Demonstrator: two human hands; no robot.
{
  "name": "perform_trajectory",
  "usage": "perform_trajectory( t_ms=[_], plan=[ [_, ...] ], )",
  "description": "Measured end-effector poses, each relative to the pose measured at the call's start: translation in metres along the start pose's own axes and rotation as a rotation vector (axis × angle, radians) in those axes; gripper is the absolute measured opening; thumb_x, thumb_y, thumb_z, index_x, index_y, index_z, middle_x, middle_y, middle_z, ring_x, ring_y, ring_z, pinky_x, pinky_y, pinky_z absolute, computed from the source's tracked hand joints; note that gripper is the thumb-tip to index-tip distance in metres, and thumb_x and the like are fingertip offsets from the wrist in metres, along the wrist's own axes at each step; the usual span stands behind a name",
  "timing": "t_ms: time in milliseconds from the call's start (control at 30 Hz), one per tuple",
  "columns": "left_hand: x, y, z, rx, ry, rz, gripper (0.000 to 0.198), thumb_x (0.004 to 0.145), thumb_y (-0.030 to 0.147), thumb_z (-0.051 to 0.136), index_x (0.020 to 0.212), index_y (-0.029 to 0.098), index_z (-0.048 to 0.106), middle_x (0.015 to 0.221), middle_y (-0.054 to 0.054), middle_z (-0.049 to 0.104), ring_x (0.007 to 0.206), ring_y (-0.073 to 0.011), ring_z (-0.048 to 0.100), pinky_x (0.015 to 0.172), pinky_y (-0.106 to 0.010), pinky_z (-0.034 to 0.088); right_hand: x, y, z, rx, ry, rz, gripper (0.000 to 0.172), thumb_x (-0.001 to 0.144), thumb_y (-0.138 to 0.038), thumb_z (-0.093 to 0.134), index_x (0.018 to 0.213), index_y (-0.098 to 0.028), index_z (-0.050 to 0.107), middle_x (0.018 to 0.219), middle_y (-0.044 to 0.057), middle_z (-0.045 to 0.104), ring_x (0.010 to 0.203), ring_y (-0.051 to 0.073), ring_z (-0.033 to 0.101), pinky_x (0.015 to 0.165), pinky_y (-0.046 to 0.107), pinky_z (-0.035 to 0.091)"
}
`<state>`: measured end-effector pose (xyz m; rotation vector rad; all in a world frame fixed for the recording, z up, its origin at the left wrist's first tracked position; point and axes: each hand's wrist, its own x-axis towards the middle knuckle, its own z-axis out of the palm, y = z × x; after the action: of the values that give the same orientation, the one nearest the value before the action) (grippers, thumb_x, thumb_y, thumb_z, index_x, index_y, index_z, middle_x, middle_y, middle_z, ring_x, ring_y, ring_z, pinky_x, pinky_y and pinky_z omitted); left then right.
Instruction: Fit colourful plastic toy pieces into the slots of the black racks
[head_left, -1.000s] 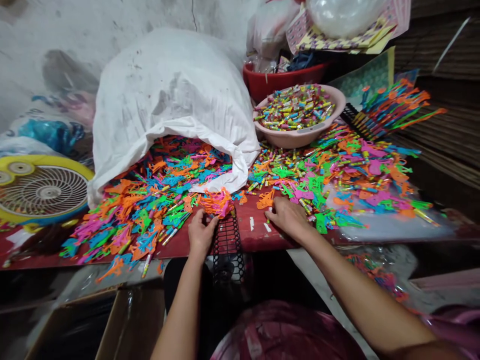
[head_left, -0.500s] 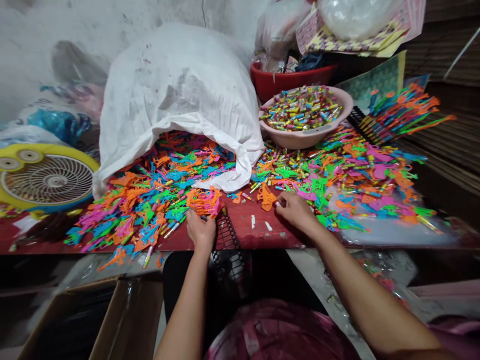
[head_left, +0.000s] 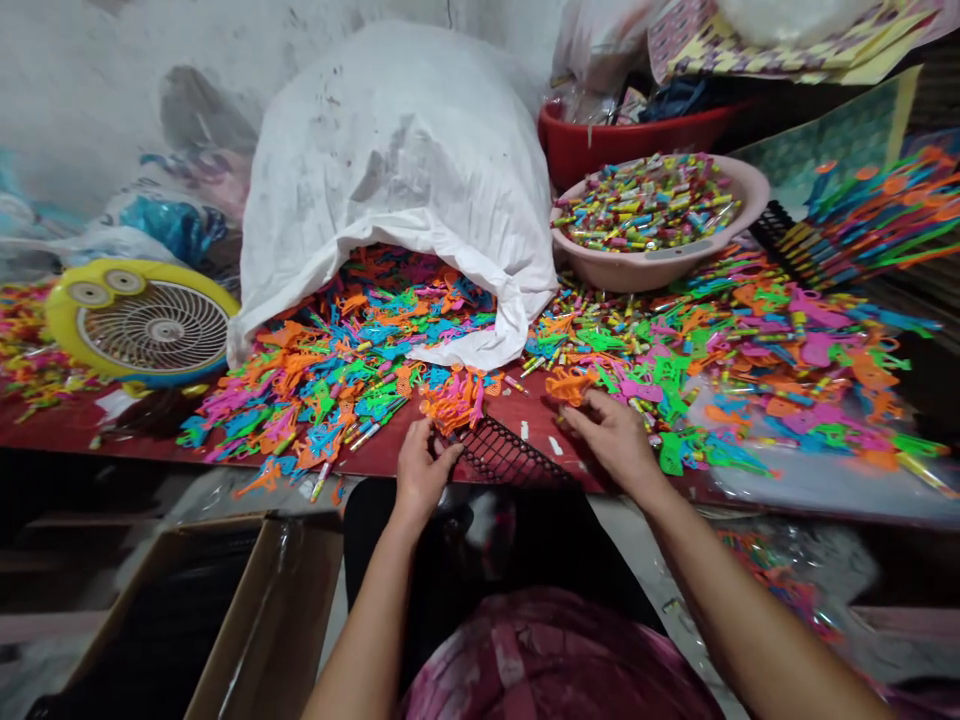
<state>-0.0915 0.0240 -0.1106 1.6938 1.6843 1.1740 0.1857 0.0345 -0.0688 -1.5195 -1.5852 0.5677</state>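
My left hand (head_left: 426, 468) is closed at the left end of a black plastic mesh strip (head_left: 514, 455), which slants to the right over the table's front edge. A bunch of orange and pink plastic toys (head_left: 454, 398) sits at the strip's upper left end, just beyond my fingers. To the right, my right hand (head_left: 613, 440) has its fingertips closed at an orange plastic toy (head_left: 568, 388), tilted up from the table; the exact contact is partly hidden.
A white sack (head_left: 397, 130) spills a heap of coloured toys (head_left: 300, 400). Behind the right-hand heap stands a pink basin (head_left: 637, 272) of small wrapped tubes. A yellow fan (head_left: 142, 320) is at left. An open cardboard box (head_left: 247, 620) stands below.
The view has shifted left. The mesh strip has swung from hanging downward to slanting right. My right hand has closed on the orange toy and tilted it up.
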Motion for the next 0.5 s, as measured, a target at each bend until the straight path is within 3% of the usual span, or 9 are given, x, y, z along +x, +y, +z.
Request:
perform_trajectory(
  t_ms=[200, 367, 500],
  plan=[
    [-0.016, 0.023, 0.022, 0.21, 0.102, 0.008, 0.029, 0.076, 0.042, 0.075, 0.074, 0.02, 0.056, 0.077, 0.0, 0.052, 0.075, -0.0177, 0.052, 0.071, -0.03, 0.038, -0.006, -0.01, -0.001, 0.086, 0.091, 0.054, 0.034, 0.084, -0.052, 0.06, 0.071, -0.022, 0.052, 0.054, -0.004, 0.056, 0.05, 0.015, 0.057, 0.049, 0.024, 0.04],
    [-0.024, 0.044, 0.044, 0.285, -0.032, 0.058, 0.016, 0.082, 0.035, 0.07, 0.079, 0.02, 0.063, 0.083, -0.003, 0.06, 0.083, -0.0208, 0.055, 0.071, -0.032, 0.034, -0.019, -0.028, 0.006, 0.152, -0.012, 0.054, 0.031, 0.085, -0.048, 0.061, 0.071, -0.021, 0.055, 0.06, 0.0, 0.064, 0.055, 0.016, 0.062, 0.052, 0.026, 0.044],
    [-0.023, 0.044, 0.046, 0.269, -0.09, 0.081, 0.007, 0.083, 0.027, 0.069, 0.085, 0.021, 0.067, 0.092, -0.005, 0.063, 0.092, -0.022, 0.057, 0.075, -0.033, 0.035, -0.025, -0.029, 0.019, 0.088, -0.032, 0.027, 0.027, 0.087, -0.043, 0.059, 0.072, -0.021, 0.057, 0.061, 0.0, 0.065, 0.057, 0.016, 0.063, 0.057, 0.026, 0.044]
  ],
)
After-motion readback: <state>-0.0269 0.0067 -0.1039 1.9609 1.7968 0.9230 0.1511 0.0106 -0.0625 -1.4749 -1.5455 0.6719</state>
